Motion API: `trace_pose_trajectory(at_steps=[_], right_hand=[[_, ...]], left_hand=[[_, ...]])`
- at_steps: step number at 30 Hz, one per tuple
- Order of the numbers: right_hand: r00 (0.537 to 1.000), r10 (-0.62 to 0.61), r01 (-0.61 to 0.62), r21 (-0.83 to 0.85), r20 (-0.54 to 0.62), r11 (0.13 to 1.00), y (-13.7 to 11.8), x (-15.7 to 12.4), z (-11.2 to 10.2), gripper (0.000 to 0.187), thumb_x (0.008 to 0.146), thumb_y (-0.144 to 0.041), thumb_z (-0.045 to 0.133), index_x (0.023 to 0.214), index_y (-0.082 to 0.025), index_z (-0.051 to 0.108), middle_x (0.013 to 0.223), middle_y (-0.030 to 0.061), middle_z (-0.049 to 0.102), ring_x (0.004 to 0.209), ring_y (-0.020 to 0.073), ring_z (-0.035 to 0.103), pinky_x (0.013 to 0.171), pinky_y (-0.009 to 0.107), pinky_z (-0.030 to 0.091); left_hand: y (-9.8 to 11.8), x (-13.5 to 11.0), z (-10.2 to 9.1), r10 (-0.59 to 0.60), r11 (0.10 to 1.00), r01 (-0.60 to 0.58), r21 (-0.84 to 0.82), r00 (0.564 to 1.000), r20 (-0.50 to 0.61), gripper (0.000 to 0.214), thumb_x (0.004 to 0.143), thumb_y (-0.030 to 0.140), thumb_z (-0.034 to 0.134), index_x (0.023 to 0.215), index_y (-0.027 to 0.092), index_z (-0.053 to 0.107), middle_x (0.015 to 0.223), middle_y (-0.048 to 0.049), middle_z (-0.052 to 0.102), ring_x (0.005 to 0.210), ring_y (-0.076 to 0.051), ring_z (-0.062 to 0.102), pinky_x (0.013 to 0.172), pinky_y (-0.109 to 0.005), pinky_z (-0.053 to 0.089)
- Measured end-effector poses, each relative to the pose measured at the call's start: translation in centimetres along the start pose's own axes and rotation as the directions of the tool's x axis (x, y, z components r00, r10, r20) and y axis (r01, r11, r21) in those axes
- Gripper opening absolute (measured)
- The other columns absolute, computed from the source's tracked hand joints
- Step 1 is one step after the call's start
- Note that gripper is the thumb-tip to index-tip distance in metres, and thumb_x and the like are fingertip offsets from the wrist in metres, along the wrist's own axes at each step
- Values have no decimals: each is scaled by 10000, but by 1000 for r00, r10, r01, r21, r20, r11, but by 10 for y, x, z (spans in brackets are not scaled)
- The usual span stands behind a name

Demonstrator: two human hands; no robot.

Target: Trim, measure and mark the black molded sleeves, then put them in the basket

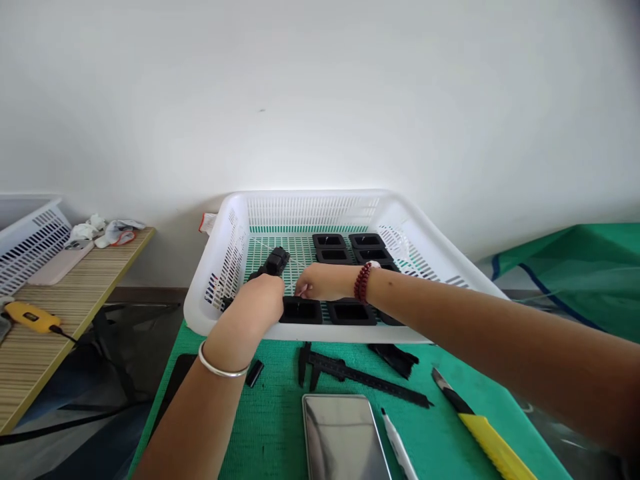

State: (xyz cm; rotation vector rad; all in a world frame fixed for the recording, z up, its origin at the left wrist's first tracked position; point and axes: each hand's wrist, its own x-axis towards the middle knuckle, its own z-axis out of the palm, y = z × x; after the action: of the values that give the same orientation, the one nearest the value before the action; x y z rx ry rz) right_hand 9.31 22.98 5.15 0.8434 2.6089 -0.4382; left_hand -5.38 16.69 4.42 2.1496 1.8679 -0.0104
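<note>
The fingers (270,283) of the left hand (263,300) were curled shut around a black part (274,261), which stuck up and away from the fist inside a white basket (215,267), near its left wall. The fingers (303,290) of the right hand (323,281) were drawn together in a pinch just beside the left hand; what lay between them was too small to tell. Both hands reached over the near rim of the basket, which stood on a bench covered with a green mat (270,427). Black square frames (350,312) lay in rows on the basket floor, some under the right wrist and more toward the back wall. The left wrist wore a silver bangle (220,367), the right a string of dark red beads (363,283). On the mat in front of the basket lay a black caliper (350,373), a small black piece (255,373) beside the left forearm, another black piece (395,358), a shiny flat device (343,437), a white pen (397,447) and a yellow utility knife (487,437). To the left, well apart, a wooden side bench (75,307) carried a yellow tool (31,317) and a second white basket (30,240).
</note>
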Motion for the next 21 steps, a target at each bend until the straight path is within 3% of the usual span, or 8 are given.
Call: trace_pose_trajectory(at_steps=[3, 6, 8, 10, 13, 17, 21], right_hand=[[1000, 9, -10, -54, -28, 998, 1, 5, -1, 302, 840, -125, 486, 993, -208, 732, 944, 47, 731, 859, 160, 657, 725, 248, 482], [987, 65, -88, -155, -150, 984, 6, 17, -6, 288, 852, -113, 450, 980, -109, 709, 1000, 156, 686, 912, 244, 638, 741, 335, 479], [966, 66, -119, -204, -248, 972, 12, 31, -12, 386, 837, -35, 412, 1157, -86, 621, 1159, 188, 620, 1046, 277, 589, 814, 371, 467], [955, 34, -108, -237, -296, 966, 19, 47, -15, 538, 821, -9, 434, 1344, -135, 471, 1301, 171, 540, 1177, 286, 510, 875, 378, 455], [970, -24, -55, -316, -242, 947, 24, 71, -14, 627, 816, -67, 534, 1408, -211, 385, 1418, 128, 453, 1259, 278, 444, 932, 371, 438], [981, -25, -44, -345, -194, 938, 20, 85, -6, 433, 854, -159, 544, 1281, -221, 521, 1253, 112, 585, 1127, 261, 551, 855, 354, 454], [979, 6, -80, -357, -204, 931, 14, 75, -9, 289, 839, -147, 538, 1116, -201, 598, 1035, 105, 664, 943, 248, 622, 735, 329, 445]], left_hand=[[2, -1, -2, -15, 1000, 15, 3, 999, 28, 170, 723, 69, 546, 595, 174, 584, 558, -85, 612, 459, -205, 579, 521, -342, 481], [4, -5, -6, -25, 999, 24, 20, 999, 37, 173, 711, 43, 540, 598, 167, 582, 589, -96, 628, 477, -206, 589, 515, -337, 480], [5, -6, -7, -28, 999, 27, 39, 999, 29, 169, 708, 25, 528, 627, 159, 592, 637, -112, 650, 518, -212, 610, 519, -327, 484], [5, -5, -6, -30, 998, 29, 58, 999, 18, 164, 707, 18, 526, 660, 153, 605, 673, -124, 666, 561, -220, 629, 532, -321, 492], [4, -3, -3, -32, 997, 32, 75, 999, 0, 157, 704, 19, 538, 695, 152, 621, 702, -128, 679, 591, -220, 645, 551, -315, 505], [2, -3, -1, -48, 995, 50, 84, 999, -24, 176, 710, 3, 533, 742, 138, 640, 745, -149, 694, 639, -240, 675, 560, -315, 516], [-1, -4, 2, -53, 996, 58, 71, 996, -76, 113, 748, 57, 561, 763, 132, 644, 767, -164, 698, 673, -263, 686, 580, -330, 521]])
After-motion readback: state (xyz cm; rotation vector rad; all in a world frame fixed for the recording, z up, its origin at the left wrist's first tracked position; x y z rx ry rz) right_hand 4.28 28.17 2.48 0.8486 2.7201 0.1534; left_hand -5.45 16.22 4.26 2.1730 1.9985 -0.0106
